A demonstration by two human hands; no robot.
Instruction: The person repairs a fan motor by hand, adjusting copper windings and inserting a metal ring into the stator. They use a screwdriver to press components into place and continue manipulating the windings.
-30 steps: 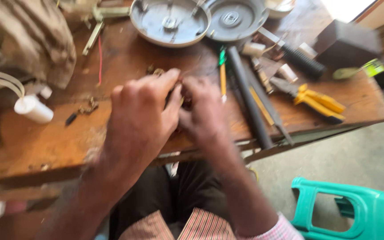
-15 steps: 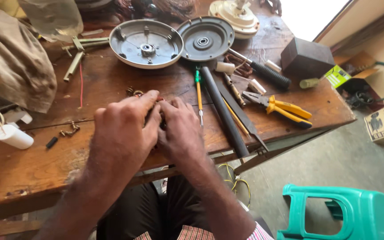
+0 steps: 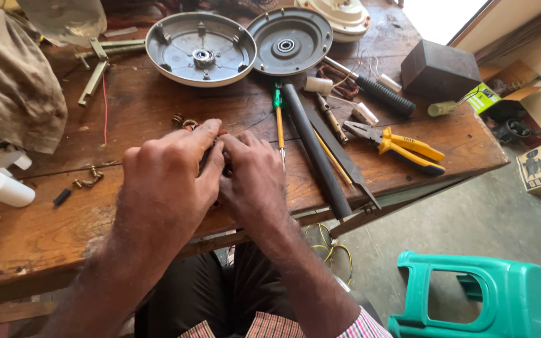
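Note:
My left hand (image 3: 167, 175) and my right hand (image 3: 255, 178) are pressed together over the front middle of a wooden workbench (image 3: 39, 231). Their fingers close around a small dark part with a hint of red at the fingertips; the hands hide almost all of it. Small brass rings (image 3: 183, 121) lie just beyond my left fingertips. Two round grey metal covers (image 3: 200, 49) (image 3: 289, 40) lie open side up at the back of the bench.
Right of my hands lie a green-handled screwdriver (image 3: 278, 119), a long black rod (image 3: 316, 150), a flat file (image 3: 339, 156) and yellow-handled pliers (image 3: 402, 147). A dark block (image 3: 439, 69), a white cylinder (image 3: 4, 189), loose screws (image 3: 89, 177), a cloth (image 3: 10, 81) and a green plastic stool (image 3: 489, 300) are around.
The view has steadied and shifted, so the bench sits higher in frame. My hands stay joined on the small part, and the blur of one second ago is gone.

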